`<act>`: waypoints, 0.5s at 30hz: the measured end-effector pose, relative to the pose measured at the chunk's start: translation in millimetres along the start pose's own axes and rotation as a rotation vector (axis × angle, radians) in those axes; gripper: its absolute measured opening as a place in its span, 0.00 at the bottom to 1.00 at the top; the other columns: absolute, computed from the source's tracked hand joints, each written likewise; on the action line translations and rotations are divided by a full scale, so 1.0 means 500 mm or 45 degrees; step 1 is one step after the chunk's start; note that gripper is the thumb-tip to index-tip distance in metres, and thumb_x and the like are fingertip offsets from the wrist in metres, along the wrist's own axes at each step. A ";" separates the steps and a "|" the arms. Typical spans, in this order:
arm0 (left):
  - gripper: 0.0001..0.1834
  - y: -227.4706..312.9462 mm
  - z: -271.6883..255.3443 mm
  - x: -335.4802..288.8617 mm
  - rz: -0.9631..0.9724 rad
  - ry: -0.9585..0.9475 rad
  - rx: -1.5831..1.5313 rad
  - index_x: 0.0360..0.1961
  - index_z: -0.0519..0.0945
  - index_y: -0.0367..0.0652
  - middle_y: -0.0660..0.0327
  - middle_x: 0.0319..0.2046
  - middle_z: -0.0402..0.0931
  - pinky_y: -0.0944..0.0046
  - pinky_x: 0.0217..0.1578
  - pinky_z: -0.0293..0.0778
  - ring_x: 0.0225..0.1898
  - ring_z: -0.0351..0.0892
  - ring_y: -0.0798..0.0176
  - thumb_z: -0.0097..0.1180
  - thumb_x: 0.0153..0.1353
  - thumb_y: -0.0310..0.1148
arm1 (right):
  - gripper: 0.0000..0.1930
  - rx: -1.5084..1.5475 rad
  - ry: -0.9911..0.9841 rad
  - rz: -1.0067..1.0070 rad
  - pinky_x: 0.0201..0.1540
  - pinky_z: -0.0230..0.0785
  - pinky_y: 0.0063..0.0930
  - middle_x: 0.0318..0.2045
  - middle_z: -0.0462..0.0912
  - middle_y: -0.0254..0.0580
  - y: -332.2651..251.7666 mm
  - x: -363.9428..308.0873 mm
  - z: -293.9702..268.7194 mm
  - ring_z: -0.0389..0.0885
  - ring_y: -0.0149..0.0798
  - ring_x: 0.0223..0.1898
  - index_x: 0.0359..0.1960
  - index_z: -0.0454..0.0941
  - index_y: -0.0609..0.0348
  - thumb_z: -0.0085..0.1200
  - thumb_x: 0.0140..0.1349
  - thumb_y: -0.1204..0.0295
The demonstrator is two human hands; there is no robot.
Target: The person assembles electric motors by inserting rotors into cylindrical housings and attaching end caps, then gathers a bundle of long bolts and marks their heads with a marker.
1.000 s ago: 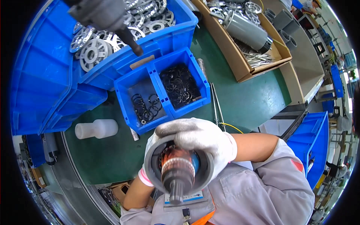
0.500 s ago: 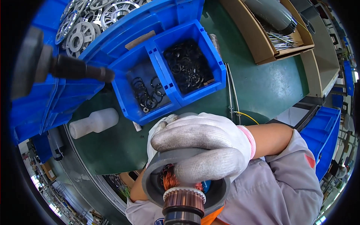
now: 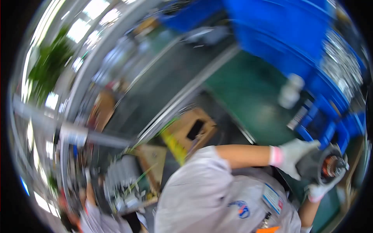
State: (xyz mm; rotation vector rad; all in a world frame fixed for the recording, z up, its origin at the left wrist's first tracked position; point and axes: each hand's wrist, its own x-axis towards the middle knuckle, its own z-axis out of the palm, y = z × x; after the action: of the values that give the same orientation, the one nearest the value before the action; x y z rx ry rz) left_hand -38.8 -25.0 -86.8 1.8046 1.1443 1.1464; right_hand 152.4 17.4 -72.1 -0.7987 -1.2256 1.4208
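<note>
A grey cylindrical motor housing (image 3: 309, 167) is at the right of the view, its open end turned to the right. Inside it shows a copper-coloured winding or armature (image 3: 331, 166), smeared by motion. My left hand (image 3: 293, 157), in a white knitted glove with a pink cuff, grips the housing from its left side. Below the housing, my gloved right hand (image 3: 319, 191) closes against its lower right side; its fingers are partly hidden. Just beyond my hands are blue parts bins (image 3: 320, 112).
Tall blue crates (image 3: 279, 27) stand behind the green bench (image 3: 248, 85), with a white plastic bottle-shaped piece (image 3: 291, 91) near them. Metal discs (image 3: 342, 62) fill a crate at far right. A cardboard box (image 3: 198, 120) sits left of the bench. Another person (image 3: 93, 209) is at lower left.
My view has swung far to the left, so the housing and both hands now appear at the right. My right hand has moved from over the housing's opening to its lower side.
</note>
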 end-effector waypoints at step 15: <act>0.62 0.002 0.013 -0.064 -0.095 0.309 0.028 0.64 0.47 0.30 0.39 0.53 0.65 0.56 0.56 0.64 0.55 0.67 0.41 0.69 0.29 0.43 | 0.54 -0.460 -0.333 -0.737 0.65 0.49 0.43 0.65 0.52 0.53 0.036 0.076 -0.022 0.54 0.48 0.65 0.66 0.45 0.66 0.59 0.48 0.41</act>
State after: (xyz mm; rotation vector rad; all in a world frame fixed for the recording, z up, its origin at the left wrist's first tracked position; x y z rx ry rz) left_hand -39.5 -55.5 -98.1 1.6567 1.3552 1.3399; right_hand 148.8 58.0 -86.7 -0.4369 -1.7753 0.8550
